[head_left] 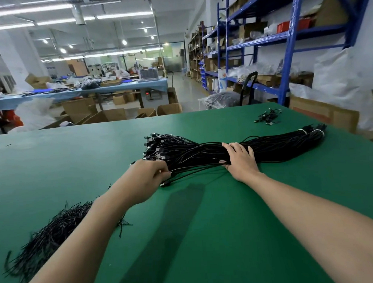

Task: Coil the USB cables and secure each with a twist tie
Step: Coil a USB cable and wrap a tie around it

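**A:** Item one?

**B:** Bundle of USB cables [272, 148]. Black, thin and long, many laid side by side in one thick sheaf on the green table [184, 236]. It runs from just beyond the left hand, under the right hand, and well out past it.

**A:** Condition of the ends?

**B:** The metal-tipped connectors fan out in a loose bunch just beyond the left hand. The far end, well past the right hand, is cinched with white bands [303, 131].

**A:** Left hand?

**B:** Left hand [146, 176], fingers curled, pinching a few loose cables [182, 171] at the near edge of the sheaf. Those strands trail toward the right hand.

**A:** Right hand?

**B:** Right hand [241, 160], fingers spread, lying flat on the middle of the sheaf and pressing it against the table.

**A:** Item two?

**B:** Heap of twist ties [53, 228]. Short, dark, wiry pieces, partly hidden under the left forearm.

**A:** Item three?

**B:** Small cluster of cables [268, 117], beyond the right hand and apart from the sheaf. Too small to tell how they are wound.
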Demonstrator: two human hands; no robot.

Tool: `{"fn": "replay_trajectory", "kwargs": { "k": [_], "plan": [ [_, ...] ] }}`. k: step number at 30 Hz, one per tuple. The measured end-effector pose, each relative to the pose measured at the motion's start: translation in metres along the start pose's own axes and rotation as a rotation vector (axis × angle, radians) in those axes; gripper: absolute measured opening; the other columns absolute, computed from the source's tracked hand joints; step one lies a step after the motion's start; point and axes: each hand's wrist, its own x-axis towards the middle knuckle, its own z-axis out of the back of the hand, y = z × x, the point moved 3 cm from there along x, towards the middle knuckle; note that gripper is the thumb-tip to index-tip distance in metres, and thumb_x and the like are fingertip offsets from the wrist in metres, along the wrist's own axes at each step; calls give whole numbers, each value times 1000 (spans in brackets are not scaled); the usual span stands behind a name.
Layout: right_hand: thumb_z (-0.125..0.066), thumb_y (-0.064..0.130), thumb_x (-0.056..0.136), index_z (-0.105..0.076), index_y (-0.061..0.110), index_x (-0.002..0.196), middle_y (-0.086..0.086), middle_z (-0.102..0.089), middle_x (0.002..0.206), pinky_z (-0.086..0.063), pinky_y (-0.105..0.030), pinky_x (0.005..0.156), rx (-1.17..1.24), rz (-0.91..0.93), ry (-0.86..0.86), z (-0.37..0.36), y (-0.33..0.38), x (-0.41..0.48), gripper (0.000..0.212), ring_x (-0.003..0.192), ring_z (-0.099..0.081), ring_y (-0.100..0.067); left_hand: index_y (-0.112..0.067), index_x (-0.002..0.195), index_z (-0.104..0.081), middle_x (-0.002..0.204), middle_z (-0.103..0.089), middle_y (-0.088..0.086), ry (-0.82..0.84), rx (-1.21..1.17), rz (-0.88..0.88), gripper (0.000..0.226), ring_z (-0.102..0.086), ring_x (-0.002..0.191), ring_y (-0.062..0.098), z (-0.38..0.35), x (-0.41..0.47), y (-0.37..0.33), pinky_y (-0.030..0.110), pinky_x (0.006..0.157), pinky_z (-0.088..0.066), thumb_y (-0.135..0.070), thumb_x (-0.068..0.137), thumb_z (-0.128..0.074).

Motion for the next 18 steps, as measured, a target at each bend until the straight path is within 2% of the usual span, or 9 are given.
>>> {"fn": "replay_trajectory", "kwargs": {
  "k": [3,6,7,9,11,12,15,18],
  "plan": [
    [-62,33,98,-16,28,159,-2,-23,164,-3,-49,124,-3,-6,1,0,-1,1,77,154,-11,-19,-30,79,-60,68,-62,-8,6,-23,26,23,-55,61,10,20,-17,13,24,59,-42,-31,102,-57],
    [-61,35,99,-15,30,159,-3,-19,166,-4,-48,125,-18,-16,2,-2,-2,1,76,155,-9,-20,-28,81,-64,76,-66,-3,5,-99,84,21,-61,74,20,38,-37,27,34,78,-52,-30,101,-58],
    [-60,36,99,-14,31,160,-4,-17,167,-4,-48,125,-22,-22,3,-2,-3,1,76,155,-8,-20,-27,81,-64,77,-66,-1,-4,-119,101,21,-61,75,22,45,-44,32,35,80,-52,-30,101,-58],
    [-60,37,99,-13,31,160,-4,-13,168,-4,-48,125,-33,-24,11,-2,-3,1,77,156,-6,-20,-28,79,-65,73,-66,-4,-39,-163,125,23,-58,67,21,61,-59,42,30,70,-51,-32,101,-58],
    [-59,38,99,-12,31,160,-5,-10,169,-2,-52,125,-53,-34,15,-1,-1,-1,78,156,-4,-21,-27,78,-66,58,-54,-6,-95,-311,140,25,-44,51,13,73,-72,47,20,50,-38,-35,100,-57],
    [-60,37,99,-11,30,160,-6,-8,169,0,-56,123,-67,-50,7,0,2,-4,79,156,-3,-22,-26,79,-66,56,-47,-6,-130,-416,153,25,-38,50,11,73,-77,47,19,46,-32,-34,101,-56],
    [-62,24,97,-17,28,160,-9,-12,168,-3,-61,123,-79,-24,-76,10,21,-23,78,156,-7,-24,-19,84,-66,60,-43,-6,-166,-652,206,23,-41,52,11,46,-80,29,20,48,-34,-30,102,-57],
    [-62,15,93,-40,31,152,-7,-29,162,-15,-54,123,8,202,-185,24,57,-63,65,151,-24,-24,-8,87,-63,62,-48,-5,-39,-751,219,22,-47,54,12,-1,-80,-3,19,53,-40,-23,102,-59]
  ]
}}
